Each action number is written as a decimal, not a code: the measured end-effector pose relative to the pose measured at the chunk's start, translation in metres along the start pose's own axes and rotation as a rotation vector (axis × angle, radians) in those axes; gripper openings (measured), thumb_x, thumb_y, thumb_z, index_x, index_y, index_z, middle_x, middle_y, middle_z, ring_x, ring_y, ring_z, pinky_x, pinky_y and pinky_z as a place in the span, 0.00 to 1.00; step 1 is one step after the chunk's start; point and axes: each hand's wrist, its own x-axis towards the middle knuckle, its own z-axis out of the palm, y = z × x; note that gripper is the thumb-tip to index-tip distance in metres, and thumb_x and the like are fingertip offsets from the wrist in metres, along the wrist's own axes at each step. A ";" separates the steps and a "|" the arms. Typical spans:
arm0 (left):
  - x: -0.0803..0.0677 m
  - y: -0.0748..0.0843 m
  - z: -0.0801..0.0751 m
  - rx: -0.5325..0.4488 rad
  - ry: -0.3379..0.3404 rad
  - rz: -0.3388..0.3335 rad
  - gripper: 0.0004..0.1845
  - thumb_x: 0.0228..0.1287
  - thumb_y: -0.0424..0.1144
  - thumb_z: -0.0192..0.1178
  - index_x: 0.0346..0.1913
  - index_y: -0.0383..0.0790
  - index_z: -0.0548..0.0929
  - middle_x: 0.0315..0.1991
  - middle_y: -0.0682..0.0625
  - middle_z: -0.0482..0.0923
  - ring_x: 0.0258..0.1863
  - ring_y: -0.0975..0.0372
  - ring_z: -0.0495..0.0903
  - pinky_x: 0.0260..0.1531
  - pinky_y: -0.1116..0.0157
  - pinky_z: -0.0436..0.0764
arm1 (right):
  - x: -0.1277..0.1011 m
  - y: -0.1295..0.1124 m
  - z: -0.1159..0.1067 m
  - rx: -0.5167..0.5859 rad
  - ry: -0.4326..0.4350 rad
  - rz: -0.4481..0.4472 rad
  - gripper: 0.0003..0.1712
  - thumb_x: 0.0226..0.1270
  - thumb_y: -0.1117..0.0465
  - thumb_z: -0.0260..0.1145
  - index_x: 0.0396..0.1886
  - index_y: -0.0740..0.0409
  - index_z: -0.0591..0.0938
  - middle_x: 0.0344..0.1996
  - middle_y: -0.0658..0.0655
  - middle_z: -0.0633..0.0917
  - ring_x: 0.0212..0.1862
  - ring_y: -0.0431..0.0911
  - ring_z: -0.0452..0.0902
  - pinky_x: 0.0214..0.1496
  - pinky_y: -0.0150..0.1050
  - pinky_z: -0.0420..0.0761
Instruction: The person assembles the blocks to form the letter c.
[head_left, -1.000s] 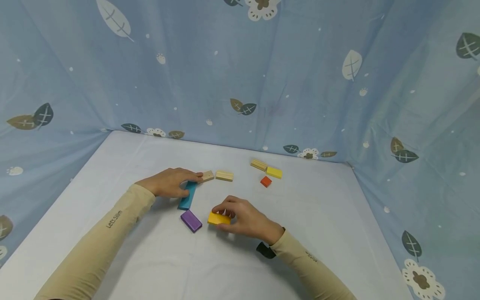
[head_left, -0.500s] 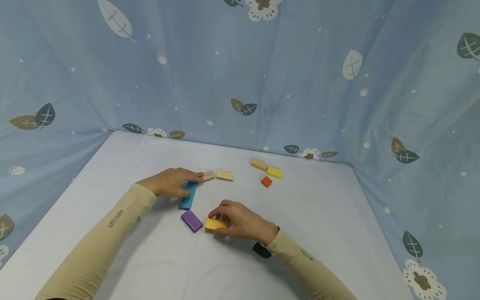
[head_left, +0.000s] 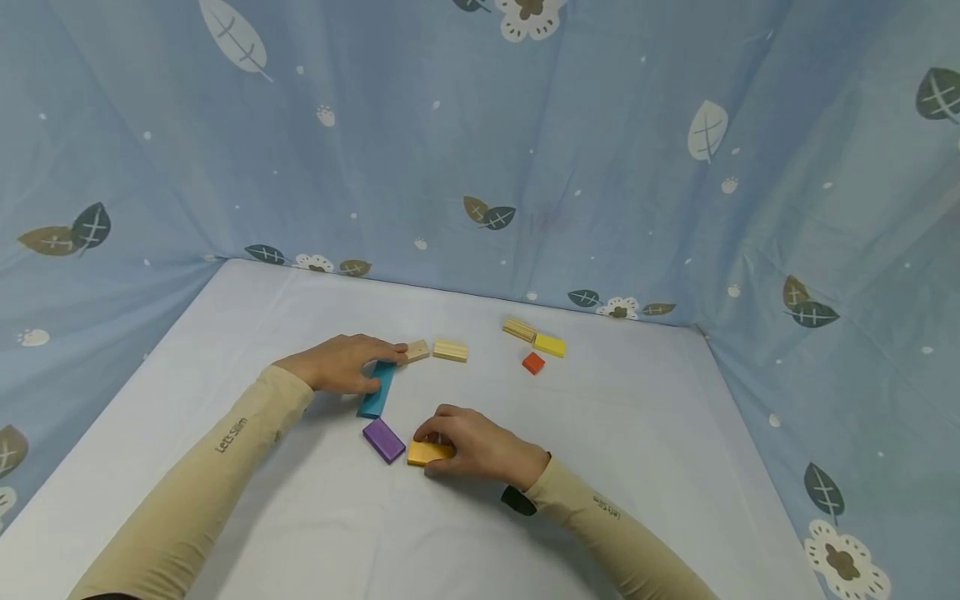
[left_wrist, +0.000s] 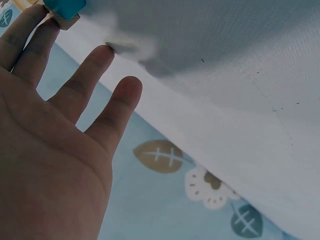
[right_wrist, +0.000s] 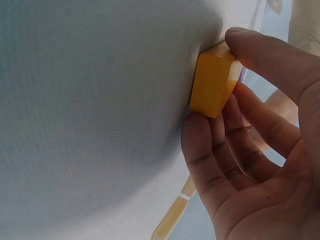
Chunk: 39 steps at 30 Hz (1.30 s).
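Right wrist view alone: right hand [right_wrist: 260, 150] grip pinching orange block [right_wrist: 212, 82], thumb opposite fingers.

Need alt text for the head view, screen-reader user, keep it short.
A person's right hand pinches a yellow block lying on a white table, close beside a purple block. The left hand rests on a teal block. Farther back lie two wooden blocks, an orange cube and more blocks.

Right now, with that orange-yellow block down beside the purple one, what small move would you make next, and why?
Probably let go with the right hand: the orange-yellow block already lies flat on the table beside the purple block, while the left hand rests on the teal block.
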 end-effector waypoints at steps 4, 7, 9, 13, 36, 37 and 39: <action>0.000 0.001 -0.001 0.005 -0.001 0.007 0.33 0.63 0.37 0.59 0.74 0.45 0.72 0.75 0.47 0.66 0.73 0.44 0.63 0.69 0.39 0.62 | 0.000 0.000 0.000 0.004 0.002 -0.003 0.22 0.62 0.52 0.76 0.55 0.51 0.85 0.40 0.46 0.79 0.40 0.36 0.74 0.45 0.23 0.76; -0.001 0.001 -0.001 0.004 -0.004 -0.003 0.34 0.63 0.37 0.59 0.74 0.46 0.71 0.75 0.47 0.66 0.73 0.44 0.63 0.69 0.39 0.62 | 0.001 0.001 0.001 0.006 0.004 -0.009 0.22 0.62 0.52 0.76 0.55 0.51 0.84 0.41 0.46 0.79 0.41 0.36 0.74 0.45 0.23 0.75; -0.001 0.001 -0.001 0.001 -0.005 -0.005 0.34 0.63 0.37 0.59 0.75 0.46 0.71 0.75 0.46 0.66 0.73 0.44 0.63 0.69 0.39 0.62 | 0.001 0.001 0.001 0.005 0.007 -0.012 0.22 0.62 0.52 0.76 0.55 0.51 0.84 0.41 0.46 0.79 0.41 0.36 0.74 0.46 0.22 0.75; -0.001 0.001 -0.001 -0.002 -0.004 -0.007 0.34 0.63 0.37 0.59 0.75 0.46 0.71 0.75 0.46 0.66 0.73 0.43 0.63 0.69 0.38 0.62 | 0.002 0.001 0.002 0.004 0.007 -0.008 0.23 0.62 0.52 0.76 0.55 0.51 0.84 0.41 0.46 0.78 0.40 0.35 0.74 0.45 0.22 0.75; 0.000 0.001 0.000 -0.002 -0.013 -0.011 0.34 0.63 0.37 0.59 0.74 0.46 0.72 0.75 0.47 0.65 0.73 0.43 0.62 0.69 0.38 0.61 | 0.000 0.001 0.006 0.009 0.001 0.004 0.23 0.63 0.52 0.76 0.56 0.51 0.84 0.41 0.45 0.78 0.40 0.35 0.73 0.46 0.22 0.75; 0.000 0.001 0.000 -0.002 -0.014 -0.012 0.34 0.63 0.37 0.59 0.74 0.46 0.71 0.75 0.46 0.65 0.73 0.43 0.62 0.69 0.38 0.62 | 0.000 0.001 0.006 0.009 0.003 0.002 0.23 0.63 0.52 0.76 0.56 0.51 0.84 0.41 0.45 0.78 0.40 0.35 0.73 0.46 0.22 0.75; 0.000 0.001 0.000 -0.001 -0.013 -0.015 0.34 0.63 0.37 0.59 0.75 0.46 0.71 0.75 0.46 0.65 0.73 0.43 0.62 0.69 0.38 0.62 | 0.000 0.001 0.006 0.009 0.008 -0.002 0.23 0.62 0.52 0.76 0.56 0.51 0.84 0.41 0.46 0.78 0.40 0.35 0.72 0.46 0.22 0.75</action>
